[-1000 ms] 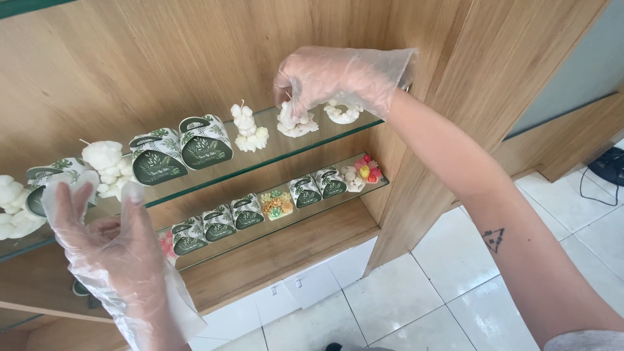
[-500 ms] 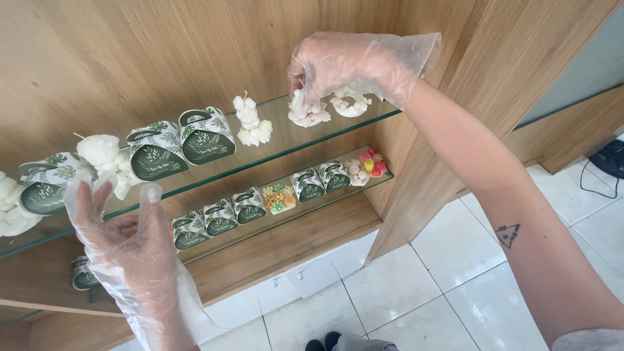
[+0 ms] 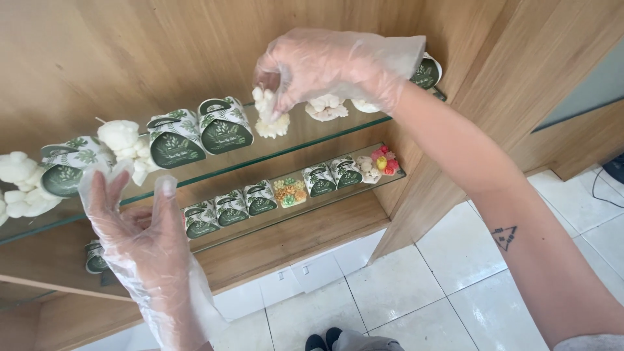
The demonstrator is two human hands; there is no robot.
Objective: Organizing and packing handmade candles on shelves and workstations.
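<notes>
My right hand (image 3: 325, 68), in a loose clear plastic glove, is up at the top glass shelf (image 3: 305, 140) with its fingers curled and pinched on the upper part of a small white figurine (image 3: 270, 117); the piece's base rests on the glass, and it stands upright near the middle of the shelf. Just to its right, partly under my palm, sits another white moulded piece (image 3: 326, 107), and I cannot tell whether my hand touches it. To the left of the figurine are 2 green and white leaf-print gift boxes (image 3: 201, 133) side by side, then a lumpy white piece (image 3: 123, 140), then another gift box (image 3: 65, 172) and more white shapes (image 3: 16, 185) at the far left edge. My left hand (image 3: 140, 240), also gloved, is held flat and open in front of the shelves with fingers spread, holding nothing; its fingertips lie near the front edge of the upper glass. On the lower glass shelf (image 3: 279, 218) runs a row of smaller green gift boxes (image 3: 231, 208), broken by an open box of coloured flower shapes (image 3: 290, 193), with a red and yellow cluster (image 3: 383, 160) at the right end. The shelves are set in a wooden cabinet (image 3: 507, 78) above a white tiled floor (image 3: 416, 292).
</notes>
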